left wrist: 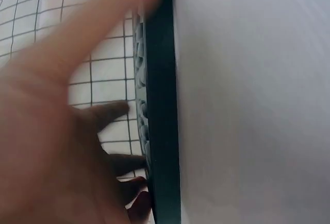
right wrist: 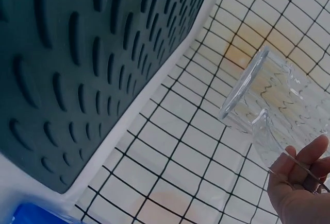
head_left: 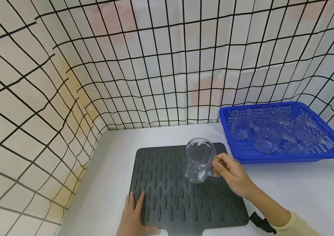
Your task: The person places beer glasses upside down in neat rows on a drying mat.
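A clear glass mug (head_left: pixel 200 160) is above the dark grey ridged mat (head_left: pixel 167 196). My right hand (head_left: pixel 232 173) grips the mug by its handle, fingers curled. The right wrist view shows the mug (right wrist: pixel 283 95) tilted beside the mat (right wrist: pixel 77 80), with the right hand (right wrist: pixel 304 188) around its handle. At the mat's near left corner, my left hand (head_left: pixel 133 218) rests with its fingers spread on the edge. Up close in the left wrist view, the left hand (left wrist: pixel 56 131) lies along the mat's dark side (left wrist: pixel 162 105).
A blue plastic basket (head_left: pixel 276 160) stands at the back right, holding several clear glass mugs (head_left: pixel 268 137). White cloth (head_left: pixel 102 193) covers the table. Black wire grid panels (head_left: pixel 167 78) surround the back and sides.
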A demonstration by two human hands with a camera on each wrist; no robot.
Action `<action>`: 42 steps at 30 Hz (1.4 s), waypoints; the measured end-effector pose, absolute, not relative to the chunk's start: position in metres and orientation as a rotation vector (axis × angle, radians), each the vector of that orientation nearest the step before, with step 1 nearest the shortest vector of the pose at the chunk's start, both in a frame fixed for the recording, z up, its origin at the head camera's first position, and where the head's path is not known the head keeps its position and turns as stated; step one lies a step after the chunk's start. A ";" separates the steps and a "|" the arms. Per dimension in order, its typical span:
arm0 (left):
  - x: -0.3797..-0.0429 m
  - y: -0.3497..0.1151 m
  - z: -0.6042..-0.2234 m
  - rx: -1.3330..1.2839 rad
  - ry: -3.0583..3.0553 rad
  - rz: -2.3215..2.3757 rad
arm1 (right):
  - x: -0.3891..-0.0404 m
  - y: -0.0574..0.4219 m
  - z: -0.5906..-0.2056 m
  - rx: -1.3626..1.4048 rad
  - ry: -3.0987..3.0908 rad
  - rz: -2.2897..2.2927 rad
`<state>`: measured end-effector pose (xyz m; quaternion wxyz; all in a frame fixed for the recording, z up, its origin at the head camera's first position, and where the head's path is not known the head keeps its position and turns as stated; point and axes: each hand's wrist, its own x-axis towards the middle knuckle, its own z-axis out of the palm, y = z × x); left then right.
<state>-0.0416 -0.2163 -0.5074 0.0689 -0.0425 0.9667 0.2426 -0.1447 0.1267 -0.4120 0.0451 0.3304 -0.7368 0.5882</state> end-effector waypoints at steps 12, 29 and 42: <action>-0.081 -0.182 -0.458 0.223 2.559 1.497 | -0.147 0.118 -0.420 1.067 -2.212 1.815; -0.124 -0.118 -0.462 0.025 1.519 2.085 | -0.142 0.114 -0.423 1.100 -2.243 1.768; -0.130 -0.113 -0.456 -0.049 1.400 2.203 | -0.142 0.115 -0.428 1.298 -2.241 1.651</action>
